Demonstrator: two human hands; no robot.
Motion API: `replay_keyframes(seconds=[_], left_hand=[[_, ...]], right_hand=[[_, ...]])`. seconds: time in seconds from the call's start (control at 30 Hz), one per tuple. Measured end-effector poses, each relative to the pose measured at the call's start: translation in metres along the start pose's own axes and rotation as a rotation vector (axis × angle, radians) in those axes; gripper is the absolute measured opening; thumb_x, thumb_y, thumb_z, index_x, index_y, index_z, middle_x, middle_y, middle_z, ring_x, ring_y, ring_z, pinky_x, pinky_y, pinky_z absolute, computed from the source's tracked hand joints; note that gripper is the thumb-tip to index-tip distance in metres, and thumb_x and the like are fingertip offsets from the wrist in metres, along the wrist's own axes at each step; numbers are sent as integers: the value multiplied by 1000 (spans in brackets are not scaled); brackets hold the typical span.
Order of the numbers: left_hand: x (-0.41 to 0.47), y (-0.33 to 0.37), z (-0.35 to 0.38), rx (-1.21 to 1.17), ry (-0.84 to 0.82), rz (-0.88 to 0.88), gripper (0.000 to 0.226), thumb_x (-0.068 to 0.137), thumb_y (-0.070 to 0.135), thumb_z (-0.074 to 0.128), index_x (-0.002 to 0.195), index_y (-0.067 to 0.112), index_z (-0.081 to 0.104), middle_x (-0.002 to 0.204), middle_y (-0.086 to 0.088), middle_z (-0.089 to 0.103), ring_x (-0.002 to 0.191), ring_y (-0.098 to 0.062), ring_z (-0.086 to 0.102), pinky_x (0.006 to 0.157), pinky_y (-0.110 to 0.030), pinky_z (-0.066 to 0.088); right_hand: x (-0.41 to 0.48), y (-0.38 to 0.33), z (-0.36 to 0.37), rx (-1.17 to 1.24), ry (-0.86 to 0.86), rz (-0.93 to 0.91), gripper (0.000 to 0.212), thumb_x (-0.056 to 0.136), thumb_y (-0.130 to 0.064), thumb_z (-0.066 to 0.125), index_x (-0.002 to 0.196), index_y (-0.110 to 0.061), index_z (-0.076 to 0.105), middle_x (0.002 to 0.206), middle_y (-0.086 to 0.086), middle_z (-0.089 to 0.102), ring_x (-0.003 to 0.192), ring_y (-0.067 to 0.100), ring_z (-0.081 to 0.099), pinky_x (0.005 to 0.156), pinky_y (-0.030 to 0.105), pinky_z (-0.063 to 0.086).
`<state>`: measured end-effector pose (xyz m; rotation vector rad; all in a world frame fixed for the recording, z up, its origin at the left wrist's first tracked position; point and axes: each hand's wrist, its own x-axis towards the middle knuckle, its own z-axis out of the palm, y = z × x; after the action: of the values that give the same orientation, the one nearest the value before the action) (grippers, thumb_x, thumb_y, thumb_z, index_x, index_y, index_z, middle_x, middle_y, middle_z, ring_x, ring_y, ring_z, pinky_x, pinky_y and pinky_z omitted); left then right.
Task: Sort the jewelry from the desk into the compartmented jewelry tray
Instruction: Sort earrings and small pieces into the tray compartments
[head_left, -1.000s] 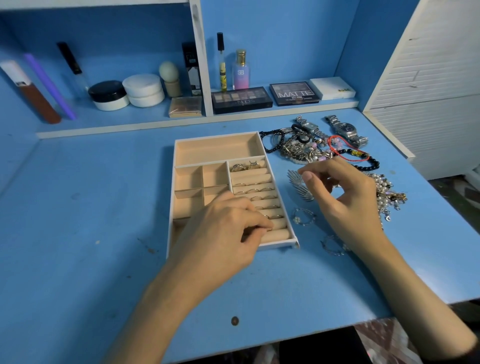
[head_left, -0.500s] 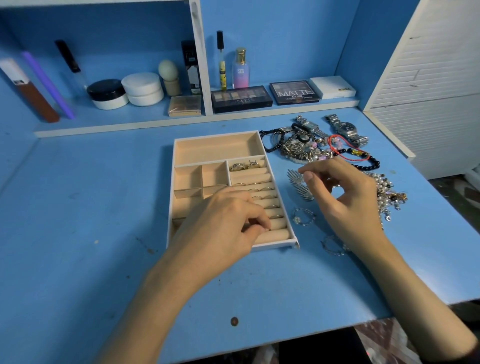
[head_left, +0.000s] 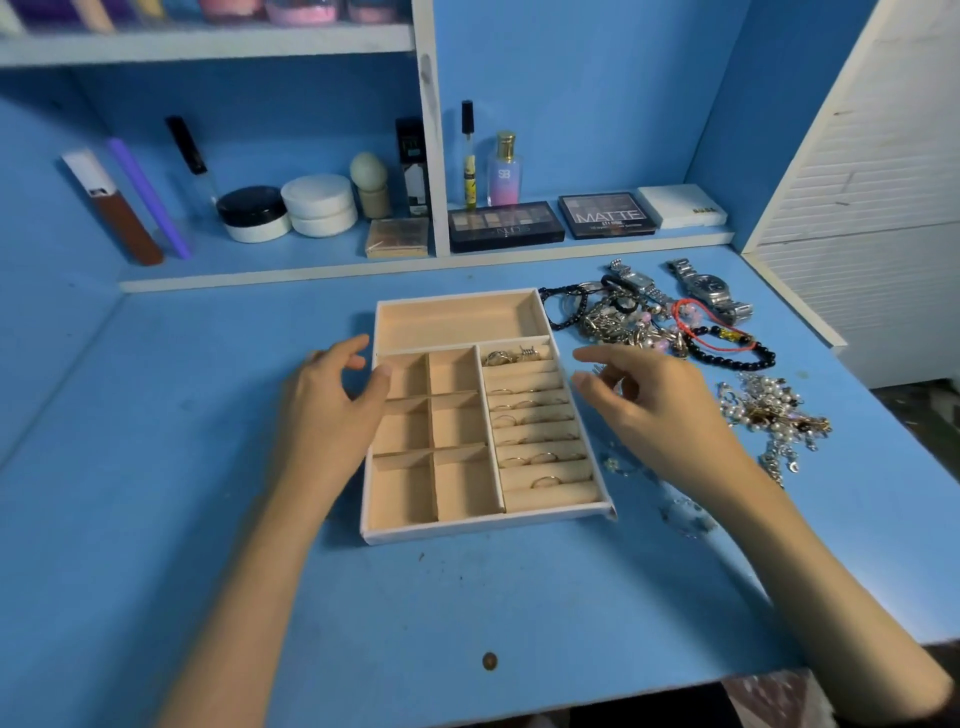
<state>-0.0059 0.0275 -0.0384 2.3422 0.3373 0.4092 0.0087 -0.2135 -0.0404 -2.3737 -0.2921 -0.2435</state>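
The jewelry tray (head_left: 483, 527) lies between the left hand (head_left: 327, 410) and right hand (head_left: 660, 410).

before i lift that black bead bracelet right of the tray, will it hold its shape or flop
Probably flops: the black bead bracelet is round beads lying in a loose curve. It may snag, since a red cord overlaps it. Glossy beads could slip from a pinch.

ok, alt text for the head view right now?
Bare left hand and right hand flank a beige compartmented jewelry tray on a blue desk; rolls along its right side hold several rings. Watches and bracelets lie heaped right of it.
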Motion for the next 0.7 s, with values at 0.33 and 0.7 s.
replay_keyframes(seconds=[0.33, 0.7], left_hand=[[-2, -2, 8, -4, 17, 20, 34, 89, 9, 50, 120, 14, 61, 91, -3, 52, 79, -17, 49, 61, -18, 29], [-9, 4, 4, -37, 3, 22, 26, 85, 10, 55, 106, 17, 68, 90, -3, 59, 61, -7, 49, 51, -8, 35]], right_hand=[[5, -9, 8, 11, -85, 93, 33, 87, -13, 56, 118, -11, 63, 52, 4, 59, 38, 4, 42, 43, 13, 37], [1, -4, -5, 57, -81, 46, 26, 88, -13, 57, 112, -13, 67, 52, 8, 55, 39, 5, 38, 43, 12, 32]])
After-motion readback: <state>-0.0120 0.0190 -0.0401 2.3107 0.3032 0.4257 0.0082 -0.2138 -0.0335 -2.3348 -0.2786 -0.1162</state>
